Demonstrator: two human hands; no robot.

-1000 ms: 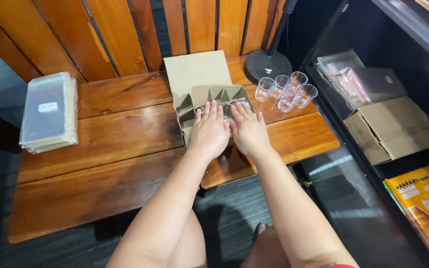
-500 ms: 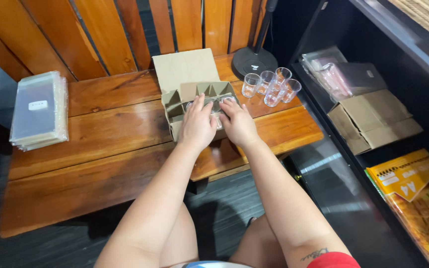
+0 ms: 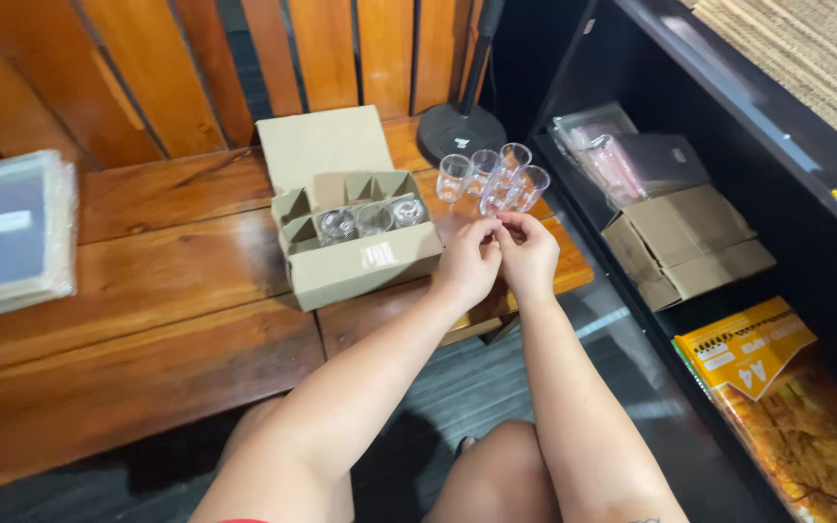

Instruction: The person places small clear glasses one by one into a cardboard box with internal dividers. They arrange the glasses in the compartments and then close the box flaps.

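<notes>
An open brown cardboard box (image 3: 356, 271) with divider cells stands on the wooden table (image 3: 147, 291). Three clear glasses (image 3: 372, 219) sit in its front row of cells, and its lid flap stands up behind. Right of the box, several loose clear glasses (image 3: 491, 174) stand in a cluster. My left hand (image 3: 469, 266) and my right hand (image 3: 532, 254) are side by side just in front of that cluster. Their fingertips are pinched together at the foot of the nearest glass. Whether they grip it is not clear.
A stack of flat clear-wrapped packs (image 3: 12, 232) lies at the table's left edge. A black round lamp base (image 3: 460, 131) stands behind the glasses. On the right, a dark shelf holds flat cardboard boxes (image 3: 690, 242), plastic bags (image 3: 612, 155) and a yellow paper pack (image 3: 743, 349).
Both hands have left the top of the box and moved right to the loose glasses. The three glasses in the box's cells are uncovered now.
</notes>
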